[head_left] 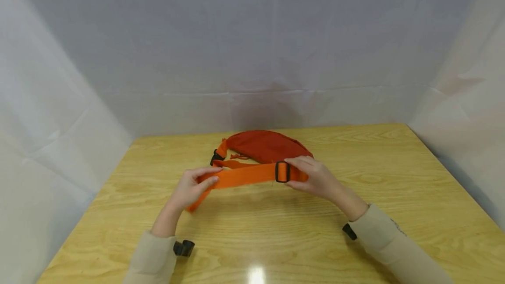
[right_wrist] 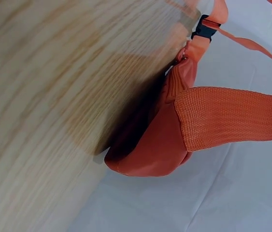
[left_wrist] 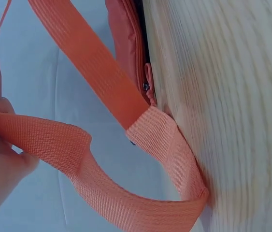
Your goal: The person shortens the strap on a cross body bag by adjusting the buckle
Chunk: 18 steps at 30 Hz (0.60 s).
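A red-orange waist bag (head_left: pixel 265 144) lies near the back of the table, its orange webbing strap (head_left: pixel 245 176) raised in front of it. My left hand (head_left: pixel 189 189) pinches the strap between thumb and fingers, and a loop of webbing hangs below that hand. At the other end of the stretched length, my right hand (head_left: pixel 317 178) grips the strap right beside a black slider buckle (head_left: pixel 277 172). A black clip buckle (right_wrist: pixel 204 29) joins the strap to the bag's left end. In the left wrist view, the folded strap (left_wrist: pixel 111 203) curves down near the tabletop.
The wooden table (head_left: pixel 252 227) extends around the bag on all sides. White sheeting (head_left: pixel 252 47) hangs behind it and along both sides. A zipper pull (left_wrist: pixel 149 84) dangles from the bag. Small black devices (head_left: pixel 184 248) sit at both cuffs.
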Each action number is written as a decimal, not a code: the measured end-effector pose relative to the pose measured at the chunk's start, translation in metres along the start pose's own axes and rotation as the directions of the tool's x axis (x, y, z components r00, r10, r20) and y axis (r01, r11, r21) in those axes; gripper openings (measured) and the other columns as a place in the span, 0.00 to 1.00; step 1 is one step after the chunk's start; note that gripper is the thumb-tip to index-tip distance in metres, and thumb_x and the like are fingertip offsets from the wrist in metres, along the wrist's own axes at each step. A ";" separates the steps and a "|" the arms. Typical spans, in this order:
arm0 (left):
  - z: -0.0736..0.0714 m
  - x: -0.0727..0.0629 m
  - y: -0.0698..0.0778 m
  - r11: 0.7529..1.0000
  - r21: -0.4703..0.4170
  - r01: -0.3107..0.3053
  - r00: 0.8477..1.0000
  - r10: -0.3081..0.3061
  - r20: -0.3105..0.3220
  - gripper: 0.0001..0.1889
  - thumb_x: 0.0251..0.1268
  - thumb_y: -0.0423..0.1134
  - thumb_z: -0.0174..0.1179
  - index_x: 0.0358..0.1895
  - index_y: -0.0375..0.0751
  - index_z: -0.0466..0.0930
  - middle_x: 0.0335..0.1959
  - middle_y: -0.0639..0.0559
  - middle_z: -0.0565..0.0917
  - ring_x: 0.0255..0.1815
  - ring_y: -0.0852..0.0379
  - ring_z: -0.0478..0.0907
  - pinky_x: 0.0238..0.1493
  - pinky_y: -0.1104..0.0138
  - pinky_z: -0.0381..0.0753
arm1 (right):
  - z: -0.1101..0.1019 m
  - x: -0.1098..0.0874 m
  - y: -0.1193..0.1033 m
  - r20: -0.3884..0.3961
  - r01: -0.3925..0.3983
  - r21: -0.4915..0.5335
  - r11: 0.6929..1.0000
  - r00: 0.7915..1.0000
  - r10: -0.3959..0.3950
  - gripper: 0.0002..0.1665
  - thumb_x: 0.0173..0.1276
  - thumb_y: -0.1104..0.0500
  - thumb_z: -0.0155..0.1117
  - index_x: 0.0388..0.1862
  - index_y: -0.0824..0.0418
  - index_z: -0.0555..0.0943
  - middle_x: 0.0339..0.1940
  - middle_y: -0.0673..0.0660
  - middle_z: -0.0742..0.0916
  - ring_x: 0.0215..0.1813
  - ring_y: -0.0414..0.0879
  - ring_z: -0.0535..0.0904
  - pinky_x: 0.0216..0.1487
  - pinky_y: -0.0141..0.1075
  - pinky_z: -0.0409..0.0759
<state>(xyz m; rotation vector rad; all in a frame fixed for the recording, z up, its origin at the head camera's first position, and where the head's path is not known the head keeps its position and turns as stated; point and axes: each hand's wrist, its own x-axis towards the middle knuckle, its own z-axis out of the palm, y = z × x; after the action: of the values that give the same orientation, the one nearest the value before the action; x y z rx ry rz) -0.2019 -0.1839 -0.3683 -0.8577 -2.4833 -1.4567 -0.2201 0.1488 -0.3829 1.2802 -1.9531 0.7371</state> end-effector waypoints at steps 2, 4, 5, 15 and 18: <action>-0.002 0.000 -0.002 1.000 0.020 0.007 1.000 -0.007 -0.015 0.13 0.59 0.30 0.55 0.47 0.29 0.77 0.42 0.38 0.79 0.25 0.62 0.73 0.30 0.69 0.74 | 0.000 0.000 0.000 -0.001 0.002 0.002 1.000 1.000 -0.002 0.30 0.58 0.46 0.58 0.44 0.73 0.76 0.37 0.62 0.81 0.38 0.52 0.76 0.35 0.39 0.76; -0.005 -0.001 -0.003 0.999 0.029 0.021 1.000 -0.020 -0.024 0.13 0.59 0.31 0.55 0.47 0.28 0.77 0.40 0.38 0.80 0.25 0.62 0.74 0.29 0.68 0.75 | 0.000 0.000 0.000 -0.003 0.009 0.002 1.000 1.000 -0.009 0.30 0.58 0.46 0.57 0.43 0.73 0.76 0.37 0.62 0.81 0.38 0.52 0.76 0.35 0.40 0.76; -0.006 -0.001 -0.003 0.999 0.031 0.033 0.999 -0.032 -0.027 0.13 0.59 0.31 0.55 0.47 0.28 0.77 0.40 0.38 0.80 0.26 0.62 0.74 0.29 0.67 0.75 | 0.000 0.001 0.001 -0.002 0.013 0.001 1.000 1.000 -0.013 0.31 0.58 0.45 0.56 0.43 0.73 0.76 0.36 0.62 0.81 0.38 0.52 0.77 0.35 0.39 0.76; -0.006 0.004 -0.004 0.975 0.140 0.171 0.985 -0.168 -0.035 0.16 0.59 0.40 0.57 0.47 0.34 0.78 0.41 0.42 0.80 0.32 0.57 0.77 0.33 0.64 0.76 | 0.001 0.003 0.000 0.028 0.027 -0.011 1.000 0.999 -0.027 0.32 0.59 0.43 0.53 0.43 0.72 0.76 0.37 0.62 0.81 0.38 0.52 0.77 0.34 0.39 0.76; -0.002 0.006 -0.003 0.961 0.229 0.152 0.988 -0.145 -0.049 0.15 0.57 0.41 0.59 0.46 0.37 0.79 0.42 0.45 0.80 0.34 0.55 0.76 0.34 0.63 0.75 | 0.001 0.005 -0.001 0.037 0.020 -0.017 1.000 0.999 -0.019 0.32 0.59 0.43 0.54 0.43 0.72 0.76 0.37 0.62 0.81 0.39 0.52 0.76 0.35 0.40 0.76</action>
<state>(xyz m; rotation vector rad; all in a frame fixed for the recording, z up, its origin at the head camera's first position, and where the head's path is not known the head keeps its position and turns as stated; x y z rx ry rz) -0.2088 -0.1845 -0.3673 -0.6124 -2.6757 -1.1742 -0.2207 0.1449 -0.3796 1.3092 -1.9696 0.6894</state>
